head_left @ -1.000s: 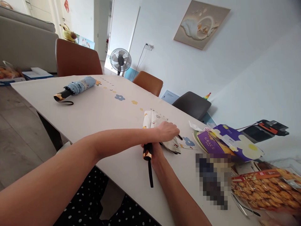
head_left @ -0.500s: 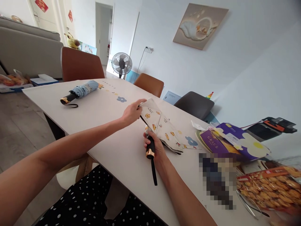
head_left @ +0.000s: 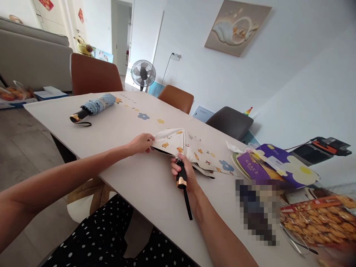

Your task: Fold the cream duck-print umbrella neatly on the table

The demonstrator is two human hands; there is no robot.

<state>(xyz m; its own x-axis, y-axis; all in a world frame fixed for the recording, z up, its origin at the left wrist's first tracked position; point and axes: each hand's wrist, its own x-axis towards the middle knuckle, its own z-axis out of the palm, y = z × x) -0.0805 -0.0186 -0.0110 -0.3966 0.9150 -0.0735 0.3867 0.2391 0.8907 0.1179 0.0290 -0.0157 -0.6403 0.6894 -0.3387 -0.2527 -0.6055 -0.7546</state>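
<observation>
A cream umbrella [head_left: 191,142] with small yellow-orange cartoon prints lies loosely folded over the table, its panels spread to the left and right. My right hand [head_left: 185,170] is wrapped round its black handle, which has a gold-coloured end and a black wrist strap hanging toward me. At the left, my left hand [head_left: 143,143] pinches the edge of one canopy panel and holds it out sideways; the panel's dark underside shows along its lower edge. Farther left, a blue umbrella [head_left: 100,104] lies rolled up with its black and gold handle toward me.
The table [head_left: 119,174] has a pale cloth with printed flowers. On the right are a purple box [head_left: 250,167], a packet of baked snacks [head_left: 319,218] and a blurred-out patch. Chairs [head_left: 176,98] stand along the far side, with a fan [head_left: 143,73] behind.
My left hand has moved left and down toward me, drawing the canopy panel out sideways from its raised position. My right hand keeps hold of the handle, shifted slightly right.
</observation>
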